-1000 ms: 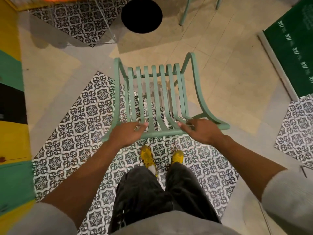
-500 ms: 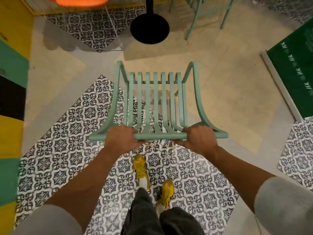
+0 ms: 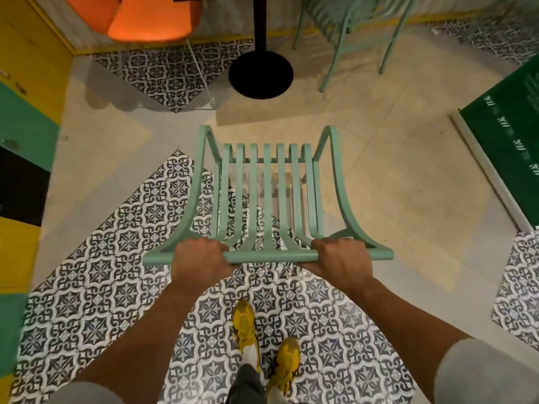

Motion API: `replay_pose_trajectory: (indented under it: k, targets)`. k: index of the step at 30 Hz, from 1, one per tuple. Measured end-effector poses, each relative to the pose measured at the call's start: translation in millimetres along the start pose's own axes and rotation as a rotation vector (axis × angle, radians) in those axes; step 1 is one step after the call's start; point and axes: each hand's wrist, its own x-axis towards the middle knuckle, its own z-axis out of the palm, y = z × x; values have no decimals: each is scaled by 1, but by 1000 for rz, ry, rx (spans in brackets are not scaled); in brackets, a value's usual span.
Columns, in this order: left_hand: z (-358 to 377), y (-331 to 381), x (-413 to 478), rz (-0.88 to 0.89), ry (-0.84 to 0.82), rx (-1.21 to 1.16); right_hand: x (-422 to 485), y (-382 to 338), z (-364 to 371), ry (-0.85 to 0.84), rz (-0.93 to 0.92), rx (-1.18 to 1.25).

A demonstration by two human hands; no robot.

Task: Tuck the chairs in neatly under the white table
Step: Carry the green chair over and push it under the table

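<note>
A mint-green slatted metal chair stands right in front of me on the floor, its seat pointing away. My left hand and my right hand both grip the top rail of its backrest, one near each end. Ahead of the chair a black table post rises from a round black base. The table's top is almost entirely out of frame; only a dark edge shows at the upper border.
An orange chair sits at the far left of the table base, a second mint-green chair at the far right. Yellow, green and black cabinets line the left. A green board lies at the right. My yellow shoes stand on patterned tiles.
My hands went from resting on the backrest rail to gripping it firmly. I have stepped forward, and the chair and I are closer to the black table base.
</note>
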Motion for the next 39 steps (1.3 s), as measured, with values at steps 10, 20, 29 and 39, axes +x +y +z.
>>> replay_pose_trajectory:
  k: [10,20,29,39]
  targets:
    - [-6,3,37,-36,127,-58,38,26,3,42,-11,-9]
    - [-25,-4,105,0,24,-20,102,55,-5,54,-15,-50]
    - [-43,-18,171,9,16,-13,163,74,-16,99,0,-16]
    - [-51,-25,218,6,80,-17,211,97,-17,17,-13,-84]
